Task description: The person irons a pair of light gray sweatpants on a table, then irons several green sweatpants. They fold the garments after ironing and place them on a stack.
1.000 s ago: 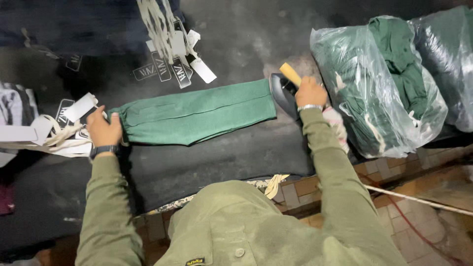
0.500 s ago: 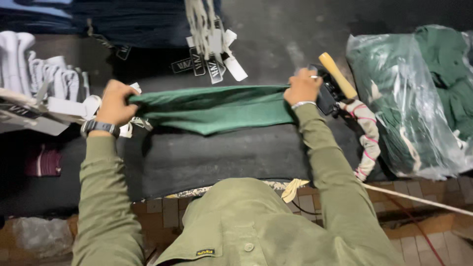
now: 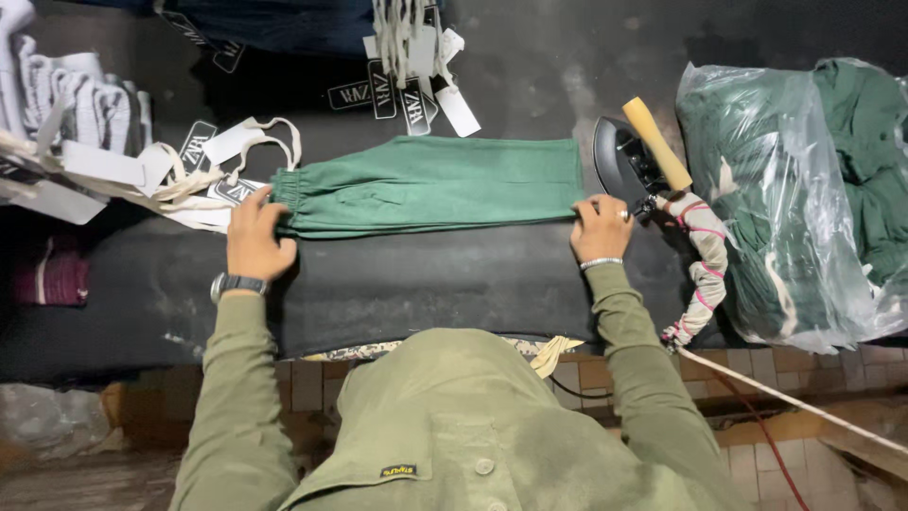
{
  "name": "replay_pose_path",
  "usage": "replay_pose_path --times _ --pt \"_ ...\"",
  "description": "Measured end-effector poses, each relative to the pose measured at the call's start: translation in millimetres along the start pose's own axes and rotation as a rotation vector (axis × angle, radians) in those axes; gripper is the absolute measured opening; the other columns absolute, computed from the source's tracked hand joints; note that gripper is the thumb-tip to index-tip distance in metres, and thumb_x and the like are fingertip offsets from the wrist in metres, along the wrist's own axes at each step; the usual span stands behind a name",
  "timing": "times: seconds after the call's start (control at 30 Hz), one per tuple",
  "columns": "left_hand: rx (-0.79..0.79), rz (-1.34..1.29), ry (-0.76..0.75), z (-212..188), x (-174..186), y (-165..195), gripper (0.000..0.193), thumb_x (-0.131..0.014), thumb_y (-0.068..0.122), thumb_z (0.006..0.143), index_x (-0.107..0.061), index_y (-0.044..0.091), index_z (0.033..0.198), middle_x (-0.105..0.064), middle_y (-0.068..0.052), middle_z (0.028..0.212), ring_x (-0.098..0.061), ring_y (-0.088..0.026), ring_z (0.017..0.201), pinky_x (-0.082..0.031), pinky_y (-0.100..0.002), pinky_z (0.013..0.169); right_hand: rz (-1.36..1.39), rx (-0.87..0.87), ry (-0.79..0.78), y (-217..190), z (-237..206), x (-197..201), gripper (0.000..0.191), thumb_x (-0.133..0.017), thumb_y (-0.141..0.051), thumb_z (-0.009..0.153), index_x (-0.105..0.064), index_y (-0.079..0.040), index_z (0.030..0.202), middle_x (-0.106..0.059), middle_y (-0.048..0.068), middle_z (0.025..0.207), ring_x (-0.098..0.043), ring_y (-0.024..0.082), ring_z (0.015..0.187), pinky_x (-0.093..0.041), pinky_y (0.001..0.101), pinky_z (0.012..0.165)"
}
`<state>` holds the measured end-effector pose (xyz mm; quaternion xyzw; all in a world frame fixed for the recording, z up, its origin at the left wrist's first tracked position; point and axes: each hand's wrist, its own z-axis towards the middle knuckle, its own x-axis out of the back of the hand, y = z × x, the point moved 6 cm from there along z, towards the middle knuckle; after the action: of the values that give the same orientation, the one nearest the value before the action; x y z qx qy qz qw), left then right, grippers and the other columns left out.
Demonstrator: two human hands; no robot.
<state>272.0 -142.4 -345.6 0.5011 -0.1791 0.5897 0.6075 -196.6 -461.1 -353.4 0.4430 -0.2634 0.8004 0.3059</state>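
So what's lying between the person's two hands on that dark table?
In the head view, a folded green cloth garment stretches between them: left hand on its gathered end, right hand on the other end.
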Motion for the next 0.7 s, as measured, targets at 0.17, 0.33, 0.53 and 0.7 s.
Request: replay_pose_path --times 0.17,0.33,0.53,0.7 --pt "0.305 0.044 0.081 -18.1 -18.4 -24.1 0.028 -0.079 0.022 0.093 -0.069 0.008 0.115 -0.063 -0.014 0.110 -0.058 -0.037 0.107 -0.047 -0.048 0.095 0.172 -0.275 0.186 24.0 -19.9 -16.8 0.018 -0.072 -0.018 0.094 -0.069 -0.008 0.108 -0.064 0.011 0.106 -0.059 0.035 0.102 -0.048 0.0480 0.089" --pt "0.553 -0.379 0.154 -23.7 -40.7 -61.4 0.028 -0.078 0.027 0.092 -0.067 0.007 0.107 -0.062 -0.013 0.107 -0.060 -0.036 0.102 -0.047 -0.044 0.084 0.077 -0.283 0.079 23.0 -7.0 -39.9 0.024 -0.080 -0.027 0.092 -0.066 -0.008 0.091 -0.063 0.014 0.098 -0.058 0.038 0.096 -0.046 0.0496 0.083" --pt "0.469 -0.111 0.211 -23.7 -20.4 -41.6 0.025 -0.077 0.021 0.085 -0.067 0.005 0.102 -0.065 -0.014 0.103 -0.062 -0.035 0.099 -0.050 -0.046 0.088 0.142 -0.249 0.139 18.7 5.4 -27.5 0.026 -0.077 -0.019 0.084 -0.063 -0.004 0.100 -0.063 0.017 0.104 -0.057 0.040 0.099 -0.045 0.0505 0.088" --pt "0.120 0.030 0.221 5.8 -26.5 50.1 0.021 -0.067 0.009 0.081 -0.069 0.008 0.102 -0.066 -0.010 0.109 -0.062 -0.033 0.104 -0.049 -0.047 0.093 0.230 -0.055 0.111 -23.5 38.7 -35.4 0.029 -0.070 -0.015 0.087 -0.064 -0.006 0.114 -0.065 0.015 0.122 -0.058 0.037 0.118 -0.044 0.0493 0.104"
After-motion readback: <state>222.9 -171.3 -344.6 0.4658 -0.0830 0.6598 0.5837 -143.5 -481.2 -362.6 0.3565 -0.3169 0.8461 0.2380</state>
